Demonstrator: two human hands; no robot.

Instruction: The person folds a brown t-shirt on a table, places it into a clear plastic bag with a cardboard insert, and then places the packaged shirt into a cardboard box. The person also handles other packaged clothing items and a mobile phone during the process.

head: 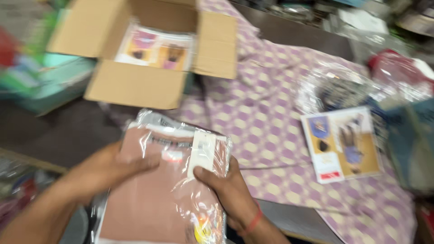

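Note:
I hold a flat clear plastic packet with a dusty pink folded garment [158, 199] low in the middle of the head view. My left hand [108, 169] grips its left edge, thumb laid over the top. My right hand [228, 187] grips its right edge, thumb pressed just under a white paper tag [202, 151] on the packet. A red thread band circles my right wrist. Behind the packet stands an open cardboard box [135, 83] with a printed packet [156, 47] lying inside.
A purple and white patterned cloth [266, 117] covers the table. On it to the right lies a flat printed packet [342, 144], with crinkled clear plastic bags [334, 88] behind it. Blurred clutter fills the left and far right edges.

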